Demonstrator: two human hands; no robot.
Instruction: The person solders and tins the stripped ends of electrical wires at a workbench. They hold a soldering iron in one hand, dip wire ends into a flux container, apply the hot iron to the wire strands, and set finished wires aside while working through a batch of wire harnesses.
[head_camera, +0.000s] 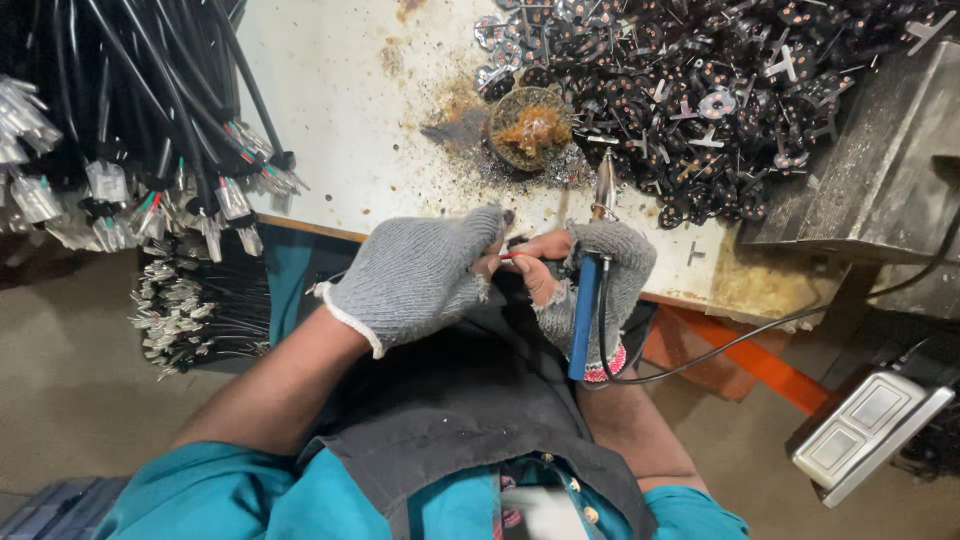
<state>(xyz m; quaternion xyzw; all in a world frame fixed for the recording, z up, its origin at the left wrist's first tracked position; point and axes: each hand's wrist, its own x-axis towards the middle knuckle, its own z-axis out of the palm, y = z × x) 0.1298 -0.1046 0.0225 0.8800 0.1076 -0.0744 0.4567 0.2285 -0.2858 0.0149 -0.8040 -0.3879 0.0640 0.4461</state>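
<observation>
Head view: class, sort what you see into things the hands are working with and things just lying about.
In use:
left hand
right hand
blue-handled soldering iron
thin red wire

Lying about:
bundled black cables
heap of small black parts
round flux tin
grey foot pedal

Bare white tabletop (330, 110) between hanging black cables (150, 120) and piled black parts (720, 90), rosin tin (530, 128) mid-gap.

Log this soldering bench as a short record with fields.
left hand: left hand in a grey fingerless glove, fingertips meeting the right hand's at a thin red wire
right hand: right hand gloved, gripping a blue-handled soldering iron, tip toward the bench
bench: white worktop, stained
flux pot: round tin of amber paste
parts: heap of small black parts
cables: black cable bundles at left
</observation>
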